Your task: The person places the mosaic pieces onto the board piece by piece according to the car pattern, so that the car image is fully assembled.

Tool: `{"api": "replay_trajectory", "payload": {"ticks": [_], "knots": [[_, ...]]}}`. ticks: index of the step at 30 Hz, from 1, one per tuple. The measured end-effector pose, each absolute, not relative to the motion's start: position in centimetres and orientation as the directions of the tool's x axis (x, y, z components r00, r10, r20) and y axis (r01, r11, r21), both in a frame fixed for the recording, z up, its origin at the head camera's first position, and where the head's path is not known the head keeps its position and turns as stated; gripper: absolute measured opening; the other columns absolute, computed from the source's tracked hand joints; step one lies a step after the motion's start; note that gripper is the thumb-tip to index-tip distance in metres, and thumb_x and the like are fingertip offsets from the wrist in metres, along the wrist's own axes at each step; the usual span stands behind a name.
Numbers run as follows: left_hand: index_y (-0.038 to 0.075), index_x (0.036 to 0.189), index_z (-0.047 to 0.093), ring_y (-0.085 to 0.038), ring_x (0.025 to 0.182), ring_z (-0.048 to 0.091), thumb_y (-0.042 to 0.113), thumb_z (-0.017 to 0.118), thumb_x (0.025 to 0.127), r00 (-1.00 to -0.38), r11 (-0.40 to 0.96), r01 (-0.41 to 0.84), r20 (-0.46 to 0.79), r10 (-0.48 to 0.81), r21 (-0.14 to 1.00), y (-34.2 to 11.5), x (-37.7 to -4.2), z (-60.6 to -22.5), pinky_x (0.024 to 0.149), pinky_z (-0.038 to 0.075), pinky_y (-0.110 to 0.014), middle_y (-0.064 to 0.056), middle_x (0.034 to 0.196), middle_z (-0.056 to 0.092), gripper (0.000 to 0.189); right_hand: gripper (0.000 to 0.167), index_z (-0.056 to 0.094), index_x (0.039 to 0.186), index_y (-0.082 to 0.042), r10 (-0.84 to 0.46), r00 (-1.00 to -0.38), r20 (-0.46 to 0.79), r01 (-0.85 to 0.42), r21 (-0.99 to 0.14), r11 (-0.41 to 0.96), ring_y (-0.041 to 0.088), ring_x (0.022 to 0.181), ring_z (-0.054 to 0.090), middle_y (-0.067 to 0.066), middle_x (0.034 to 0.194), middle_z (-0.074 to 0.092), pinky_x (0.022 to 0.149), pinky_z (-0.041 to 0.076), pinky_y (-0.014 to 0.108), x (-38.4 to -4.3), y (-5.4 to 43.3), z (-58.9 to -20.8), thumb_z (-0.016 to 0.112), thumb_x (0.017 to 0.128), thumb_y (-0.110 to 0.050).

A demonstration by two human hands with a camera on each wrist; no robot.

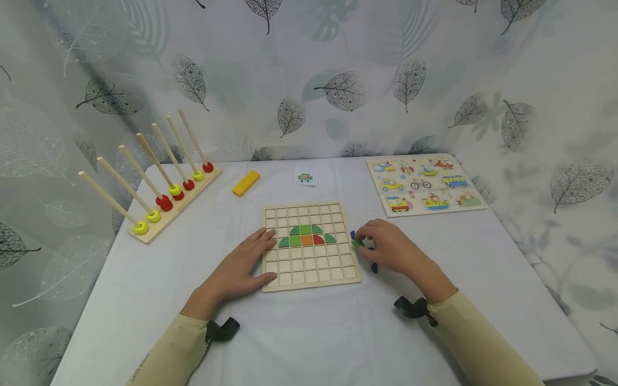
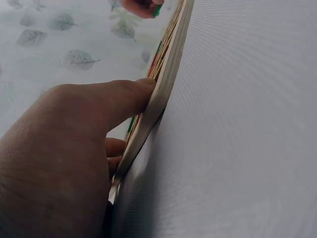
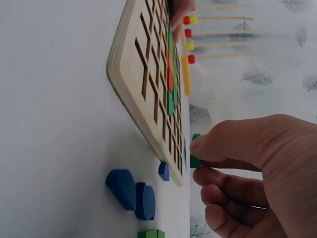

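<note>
My left hand [image 1: 241, 266] rests on the left edge of a wooden grid board [image 1: 285, 266], its fingers extended and its thumb near the front corner. In the left wrist view that thumb [image 2: 131, 94] presses on the board's rim. Green pieces, an orange square [image 1: 307, 240] and a red rounded piece [image 1: 318, 239] lie in the middle cells. Just past the board's right edge, my right hand [image 1: 391, 244] pinches a small green piece [image 3: 195, 153] between thumb and fingertips. Blue pieces [image 3: 121, 188] and another green piece [image 3: 151, 234] lie on the table beneath it.
Back left stands a peg rack [image 1: 178, 214] with red and yellow beads. A yellow block [image 1: 246, 183] and a small printed card [image 1: 304, 176] lie behind the board. At the back right is a vehicle picture puzzle [image 1: 425, 185]. Leaf-patterned fabric [image 1: 338, 53] hangs behind the table.
</note>
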State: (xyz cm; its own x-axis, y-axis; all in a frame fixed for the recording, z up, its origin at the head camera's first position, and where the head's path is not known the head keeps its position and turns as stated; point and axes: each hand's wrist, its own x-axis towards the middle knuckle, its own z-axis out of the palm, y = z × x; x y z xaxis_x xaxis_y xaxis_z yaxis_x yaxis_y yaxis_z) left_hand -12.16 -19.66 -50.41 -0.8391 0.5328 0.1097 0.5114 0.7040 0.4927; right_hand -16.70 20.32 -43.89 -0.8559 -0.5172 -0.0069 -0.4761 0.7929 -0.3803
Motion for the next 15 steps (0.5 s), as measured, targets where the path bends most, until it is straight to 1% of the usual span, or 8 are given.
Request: {"api": "replay_trajectory", "payload": {"ticks": [5, 12, 15], "knots": [[0.007, 0.164, 0.047, -0.023, 0.165, 0.016, 0.049, 0.072, 0.099, -0.841, 0.705, 0.504, 0.097, 0.532, 0.500, -19.7, -12.2, -50.4, 0.128, 0.027, -0.053, -0.001, 0.178, 0.028, 0.081, 0.020, 0.080, 0.112, -0.012, -0.543, -0.839, 0.022, -0.507, -0.393, 0.767, 0.020, 0.101, 0.063, 0.000, 0.110, 0.072, 0.087, 0.058, 0.040, -16.6, 19.6, -43.4, 0.085, 0.092, -0.012], [0.007, 0.164, 0.047, -0.023, 0.165, 0.015, 0.049, 0.071, 0.099, -0.840, 0.703, 0.502, 0.092, 0.534, 0.503, -19.8, -12.2, -50.6, 0.129, 0.026, -0.052, 0.000, 0.178, 0.028, 0.080, 0.021, 0.081, 0.113, -0.013, -0.557, -0.830, 0.013, -0.515, -0.403, 0.757, 0.021, 0.108, 0.063, -0.001, 0.110, 0.071, 0.095, 0.058, 0.042, -16.7, 18.3, -42.9, 0.085, 0.093, -0.012], [0.008, 0.164, 0.047, -0.022, 0.166, 0.015, 0.049, 0.071, 0.099, -0.840, 0.704, 0.502, 0.090, 0.535, 0.503, -19.8, -12.3, -50.6, 0.129, 0.026, -0.052, 0.000, 0.178, 0.028, 0.081, 0.021, 0.082, 0.113, -0.013, -0.571, -0.821, 0.018, -0.528, -0.403, 0.747, 0.021, 0.108, 0.063, -0.001, 0.110, 0.072, 0.095, 0.058, 0.042, -16.8, 17.8, -42.7, 0.085, 0.093, -0.013]]}}
